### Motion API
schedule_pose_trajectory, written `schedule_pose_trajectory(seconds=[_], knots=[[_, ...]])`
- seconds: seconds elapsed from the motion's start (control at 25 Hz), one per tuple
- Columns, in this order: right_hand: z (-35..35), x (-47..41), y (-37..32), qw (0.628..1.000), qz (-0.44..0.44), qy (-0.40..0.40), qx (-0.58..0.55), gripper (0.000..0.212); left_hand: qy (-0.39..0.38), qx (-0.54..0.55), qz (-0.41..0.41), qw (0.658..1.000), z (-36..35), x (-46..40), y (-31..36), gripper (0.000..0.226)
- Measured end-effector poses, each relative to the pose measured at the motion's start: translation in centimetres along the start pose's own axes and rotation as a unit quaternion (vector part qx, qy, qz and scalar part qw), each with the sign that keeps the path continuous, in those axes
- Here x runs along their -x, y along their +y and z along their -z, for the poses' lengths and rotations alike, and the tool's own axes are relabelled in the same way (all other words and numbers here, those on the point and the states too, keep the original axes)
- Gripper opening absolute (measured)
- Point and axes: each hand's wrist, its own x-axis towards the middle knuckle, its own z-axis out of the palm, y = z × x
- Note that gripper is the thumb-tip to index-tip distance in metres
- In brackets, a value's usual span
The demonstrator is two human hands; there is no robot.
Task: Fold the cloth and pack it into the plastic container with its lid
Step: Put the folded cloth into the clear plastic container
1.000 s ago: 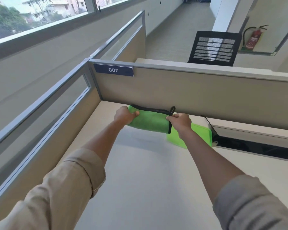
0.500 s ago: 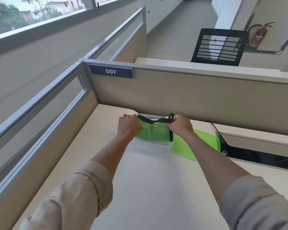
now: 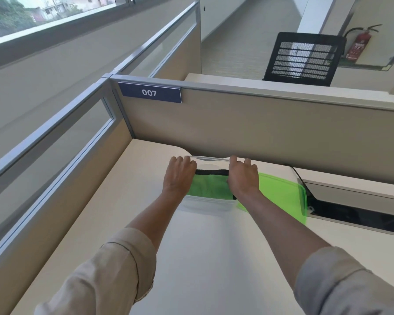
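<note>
The folded green cloth [image 3: 208, 186], edged in black, lies inside the clear plastic container [image 3: 205, 205] at the far side of the desk, against the partition. My left hand [image 3: 179, 176] covers the cloth's left end and my right hand [image 3: 242, 177] covers its right end. Both are palm down with fingers curled over the cloth, inside the container's rim. The translucent green lid [image 3: 282, 194] lies flat on the desk just right of the container, partly under my right wrist.
The beige partition [image 3: 259, 133] with a "007" sign rises directly behind the container. A glazed side partition [image 3: 55, 155] runs along the left. A dark cable slot [image 3: 362, 214] opens in the desk right of the lid. A black mesh chair [image 3: 303, 57] stands beyond.
Both hands have lowered the folded cloth from the air down into the container, then turned palm down on its ends. The lid has stayed where it was.
</note>
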Motion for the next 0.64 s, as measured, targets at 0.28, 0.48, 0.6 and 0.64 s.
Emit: schedule_pose_trajectory(seconds=[0.28, 0.48, 0.6, 0.64], knots=[[-0.40, 0.85, 0.11, 0.995, 0.062, 0.065, 0.038, 0.040, -0.035, -0.030, -0.052, 0.998, -0.49, -0.14, 0.42, 0.030], [-0.15, 1.18, -0.09, 0.984, 0.125, 0.113, 0.058, 0.033, -0.056, -0.030, -0.050, 0.997, -0.69, -0.33, 0.70, 0.030], [-0.34, 1.17, -0.06, 0.975, 0.141, 0.166, 0.046, 0.032, -0.069, -0.014, -0.040, 0.997, -0.65, -0.34, 0.70, 0.030], [-0.47, 1.18, -0.10, 0.975, 0.135, 0.175, 0.023, 0.032, -0.072, -0.010, -0.036, 0.997, -0.58, -0.33, 0.66, 0.030]])
